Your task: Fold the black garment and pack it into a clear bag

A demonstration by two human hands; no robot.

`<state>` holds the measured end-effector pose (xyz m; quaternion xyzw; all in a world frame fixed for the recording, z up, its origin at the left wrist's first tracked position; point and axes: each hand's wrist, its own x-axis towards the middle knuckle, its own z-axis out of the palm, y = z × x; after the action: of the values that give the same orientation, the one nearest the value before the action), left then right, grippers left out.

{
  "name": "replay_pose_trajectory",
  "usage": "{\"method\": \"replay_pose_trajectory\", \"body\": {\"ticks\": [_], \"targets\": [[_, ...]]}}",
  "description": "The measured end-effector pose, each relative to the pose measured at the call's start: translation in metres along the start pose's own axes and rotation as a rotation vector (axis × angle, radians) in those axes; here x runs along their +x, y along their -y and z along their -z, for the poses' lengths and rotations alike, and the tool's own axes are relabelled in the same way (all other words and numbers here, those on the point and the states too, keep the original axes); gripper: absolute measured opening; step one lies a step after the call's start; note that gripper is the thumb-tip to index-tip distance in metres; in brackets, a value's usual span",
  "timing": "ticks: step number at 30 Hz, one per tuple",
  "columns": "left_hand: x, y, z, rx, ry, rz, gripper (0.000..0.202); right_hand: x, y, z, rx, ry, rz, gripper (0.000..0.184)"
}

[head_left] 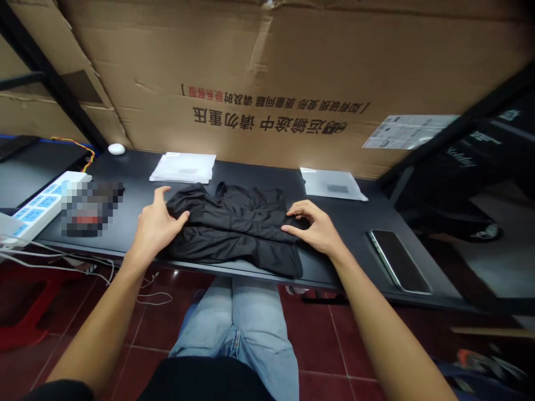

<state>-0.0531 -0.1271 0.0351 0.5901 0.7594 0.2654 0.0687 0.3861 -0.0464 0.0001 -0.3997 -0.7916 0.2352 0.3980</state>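
Observation:
A piece of black clothing [234, 223] lies loosely folded and wrinkled on the dark table, its lower edge near the table's front edge. What kind of garment it is, I cannot make out. My left hand [156, 223] rests at its left end, thumb and index finger spread wide and the thumb over the fabric; the other fingers are partly hidden. At the right end, my right hand [313, 225] has curled fingers and thumb around a bunched bit of the cloth.
Two translucent plastic packets, a left one [183, 168] and a right one [333, 185], lie behind the cloth before a cardboard wall [267, 61]. A phone [399, 260] is at right. A power strip [45, 206], a blurred-out item [94, 209] and a white rounded object [116, 149] are at left.

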Motion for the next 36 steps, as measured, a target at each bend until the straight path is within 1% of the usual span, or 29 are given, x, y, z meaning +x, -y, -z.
{"method": "replay_pose_trajectory", "body": {"ticks": [1,2,5,6,8,10,13,16,18,20,21,23,25,27,30,33,34,36], "targets": [[0.001,0.005,0.002,0.002,-0.014,-0.011,0.082,-0.001,-0.001,-0.001,0.003,-0.007,-0.017,0.044],[0.003,0.008,0.003,0.009,-0.036,-0.04,0.079,-0.001,-0.001,-0.001,0.004,-0.011,-0.035,0.047],[0.012,0.01,0.003,0.033,-0.076,-0.219,0.055,-0.002,-0.001,-0.002,-0.015,-0.014,-0.085,0.05],[0.016,0.008,0.002,0.033,-0.064,-0.284,0.049,-0.002,-0.001,-0.003,-0.026,-0.013,-0.098,0.049],[0.025,0.002,-0.001,0.016,-0.018,-0.378,0.043,-0.001,0.0,-0.003,-0.042,-0.011,-0.12,0.047],[0.035,-0.004,-0.005,-0.001,0.039,-0.41,0.042,0.0,0.002,-0.003,-0.034,-0.008,-0.14,0.046],[0.046,-0.01,-0.004,-0.027,0.107,-0.406,0.038,0.002,0.008,-0.002,0.03,-0.02,-0.171,0.043],[0.048,-0.011,0.006,-0.101,0.108,-0.449,0.028,0.001,0.019,0.0,0.123,-0.083,-0.16,0.037],[0.042,-0.007,0.017,-0.182,0.072,-0.512,0.025,-0.004,0.031,0.004,0.184,-0.142,-0.108,0.03],[0.031,0.002,0.029,-0.255,0.045,-0.573,0.021,-0.013,0.045,0.01,0.212,-0.142,-0.046,0.022],[0.024,0.008,0.033,-0.283,0.043,-0.607,0.018,-0.02,0.053,0.013,0.203,-0.106,-0.021,0.017],[0.01,0.022,0.04,-0.329,0.08,-0.705,0.012,-0.035,0.066,0.018,0.147,0.019,0.02,0.008],[-0.003,0.037,0.042,-0.343,0.164,-0.825,0.012,-0.051,0.076,0.021,0.092,0.147,0.059,0.004],[-0.015,0.052,0.041,-0.306,0.259,-0.912,0.018,-0.064,0.08,0.021,0.057,0.235,0.093,0.007],[-0.024,0.066,0.038,-0.213,0.371,-0.964,0.021,-0.078,0.08,0.021,-0.011,0.317,0.134,0.014],[-0.022,0.067,0.039,-0.168,0.426,-0.959,0.017,-0.081,0.079,0.024,-0.067,0.398,0.183,0.017],[-0.018,0.064,0.04,-0.157,0.423,-0.955,0.014,-0.08,0.078,0.026,-0.077,0.423,0.196,0.018],[-0.008,0.05,0.041,-0.121,0.357,-0.94,0.007,-0.075,0.078,0.028,-0.091,0.435,0.214,0.016]]}}
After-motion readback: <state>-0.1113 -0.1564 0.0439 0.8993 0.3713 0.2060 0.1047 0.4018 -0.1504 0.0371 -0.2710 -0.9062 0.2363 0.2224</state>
